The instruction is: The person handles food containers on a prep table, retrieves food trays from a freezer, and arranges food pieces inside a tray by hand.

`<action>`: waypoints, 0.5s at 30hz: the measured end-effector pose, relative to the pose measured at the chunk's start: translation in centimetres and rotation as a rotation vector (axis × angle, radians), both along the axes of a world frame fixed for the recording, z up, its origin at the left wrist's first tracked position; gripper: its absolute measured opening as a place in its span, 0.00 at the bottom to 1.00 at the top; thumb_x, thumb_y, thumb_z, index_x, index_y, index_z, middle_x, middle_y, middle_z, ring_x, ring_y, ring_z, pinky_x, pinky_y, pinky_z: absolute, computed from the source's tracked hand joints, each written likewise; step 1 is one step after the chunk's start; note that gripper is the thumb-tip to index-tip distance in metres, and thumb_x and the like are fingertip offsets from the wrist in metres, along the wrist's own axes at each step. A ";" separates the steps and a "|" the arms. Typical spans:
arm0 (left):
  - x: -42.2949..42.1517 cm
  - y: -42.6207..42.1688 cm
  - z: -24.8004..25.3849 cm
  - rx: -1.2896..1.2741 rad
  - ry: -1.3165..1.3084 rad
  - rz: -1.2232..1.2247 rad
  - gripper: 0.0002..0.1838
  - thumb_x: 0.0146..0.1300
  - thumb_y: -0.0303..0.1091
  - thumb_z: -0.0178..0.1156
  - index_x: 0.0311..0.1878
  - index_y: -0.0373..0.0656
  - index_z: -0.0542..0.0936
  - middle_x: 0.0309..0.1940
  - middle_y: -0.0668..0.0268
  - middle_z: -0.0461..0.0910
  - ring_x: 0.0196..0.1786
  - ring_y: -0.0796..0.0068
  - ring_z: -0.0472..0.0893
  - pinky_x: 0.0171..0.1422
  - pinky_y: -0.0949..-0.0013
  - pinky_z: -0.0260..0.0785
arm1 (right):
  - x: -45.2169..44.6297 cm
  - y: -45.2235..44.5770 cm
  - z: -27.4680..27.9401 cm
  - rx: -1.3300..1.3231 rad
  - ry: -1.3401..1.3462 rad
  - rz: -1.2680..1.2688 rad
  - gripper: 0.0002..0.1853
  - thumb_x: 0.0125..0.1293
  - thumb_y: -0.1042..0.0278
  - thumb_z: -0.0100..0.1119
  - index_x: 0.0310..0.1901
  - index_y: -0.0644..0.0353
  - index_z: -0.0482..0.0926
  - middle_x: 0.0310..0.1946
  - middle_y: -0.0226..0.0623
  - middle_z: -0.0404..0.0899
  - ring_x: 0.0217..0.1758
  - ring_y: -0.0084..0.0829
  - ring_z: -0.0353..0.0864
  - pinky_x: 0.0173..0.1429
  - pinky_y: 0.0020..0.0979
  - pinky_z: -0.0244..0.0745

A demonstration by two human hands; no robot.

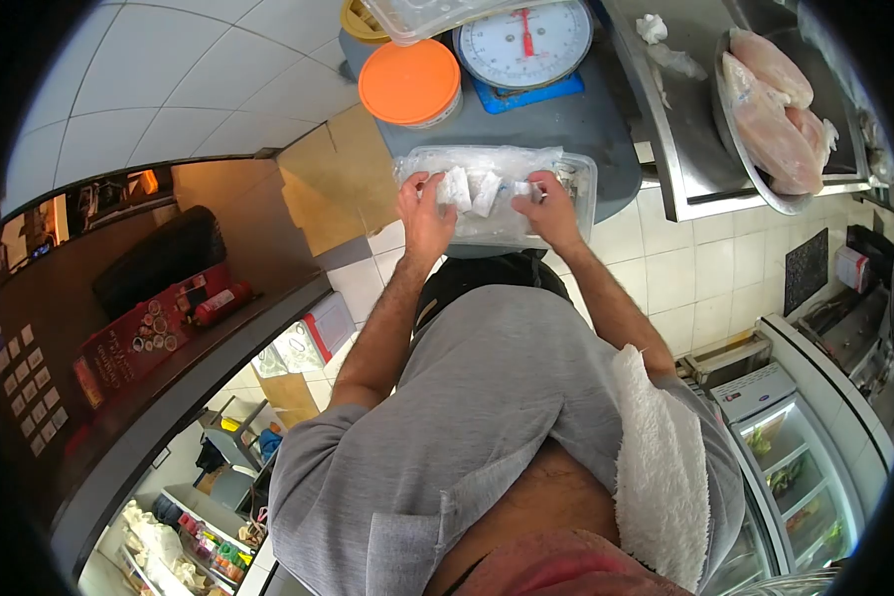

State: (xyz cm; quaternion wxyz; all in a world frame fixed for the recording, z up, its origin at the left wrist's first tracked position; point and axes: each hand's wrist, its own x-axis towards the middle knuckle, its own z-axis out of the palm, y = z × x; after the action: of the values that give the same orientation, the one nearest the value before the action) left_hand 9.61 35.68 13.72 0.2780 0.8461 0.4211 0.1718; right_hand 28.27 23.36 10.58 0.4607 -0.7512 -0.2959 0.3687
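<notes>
A clear plastic container (584,214) lies on the grey table, with a transparent plastic sheet (507,159) spread over it. On the sheet are two white, crumpled, wrapped-looking pieces, a left piece (454,187) and a middle piece (484,194); their contents cannot be made out. My left hand (427,217) curls around the outer side of the left piece, thumb and fingers closed on it. At the right of the sheet, my right hand (550,213) pinches a smaller white piece (522,189) between thumb and fingers.
Beyond the container stand an orange-lidded tub (409,81) and a dial scale (524,45) with a clear tray partly over it. On the steel counter (700,189) at right, a metal bowl (740,164) holds raw chicken breasts (777,119). A glass-door fridge (800,477) stands behind right.
</notes>
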 end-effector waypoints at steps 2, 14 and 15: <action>0.2 -0.4 -0.2 0.032 0.027 -0.043 0.30 0.43 0.27 0.68 0.55 0.48 0.74 0.56 0.59 0.65 0.56 0.59 0.66 0.62 0.55 0.56 | -1.4 1.4 0.9 -0.067 -0.071 0.002 0.27 0.49 0.66 0.67 0.52 0.58 0.71 0.44 0.52 0.72 0.50 0.48 0.73 0.55 0.39 0.69; 0.1 -0.8 -0.8 -0.053 0.046 -0.152 0.32 0.45 0.28 0.69 0.57 0.48 0.73 0.59 0.61 0.62 0.61 0.57 0.61 0.64 0.54 0.53 | 2.6 -2.8 1.3 -0.264 -0.373 0.056 0.38 0.47 0.71 0.69 0.62 0.65 0.64 0.56 0.53 0.70 0.60 0.49 0.71 0.64 0.38 0.66; 0.3 -1.0 -0.7 -0.068 0.072 -0.156 0.32 0.46 0.29 0.69 0.58 0.48 0.72 0.60 0.61 0.61 0.61 0.57 0.61 0.64 0.53 0.53 | 2.6 -3.0 0.9 -0.291 -0.252 0.097 0.45 0.43 0.68 0.73 0.64 0.66 0.61 0.58 0.54 0.69 0.61 0.51 0.69 0.65 0.40 0.64</action>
State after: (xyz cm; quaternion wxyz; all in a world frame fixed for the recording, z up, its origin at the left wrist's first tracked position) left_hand 9.91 34.71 13.06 0.3037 0.8721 0.3692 0.1046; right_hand 30.92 20.37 11.48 0.2885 -0.8349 -0.3307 0.3323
